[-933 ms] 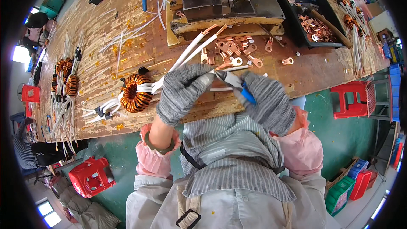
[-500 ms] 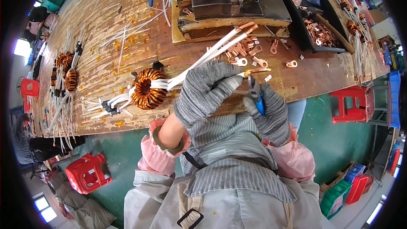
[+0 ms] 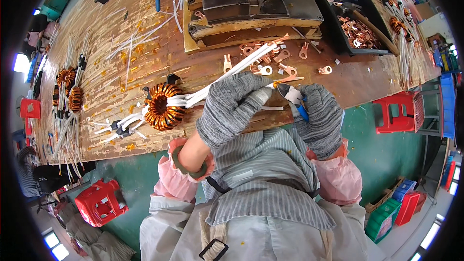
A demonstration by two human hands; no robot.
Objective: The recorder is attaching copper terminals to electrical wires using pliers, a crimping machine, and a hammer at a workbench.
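Note:
My left hand (image 3: 234, 108), in a grey knit glove, is closed round the white-sleeved wires (image 3: 249, 59) of a copper-wound toroid coil (image 3: 165, 107). One wire end with bare copper (image 3: 290, 79) sticks out past its thumb and forefinger. My right hand (image 3: 320, 121), gloved alike, grips blue-handled diagonal cutters (image 3: 293, 95). Their jaws sit at that wire end, close to my left fingertips; whether the blades bite cannot be made out. Other wires point up and right, with copper showing at their tips. Behind them lie loose copper ring lugs (image 3: 281, 56).
A heavy metal press (image 3: 253, 12) stands at the far side of the worn wooden table (image 3: 106, 130). Right of it is a black tray (image 3: 355, 31) of copper lugs with a hammer across it. More coils (image 3: 67, 84) lie at left. Red stools (image 3: 100, 203) stand on the green floor.
The cutters have swung from nearly upright to tilted left, their jaws now against the wire end. My right hand has turned and shifted slightly right. My left hand keeps its hold.

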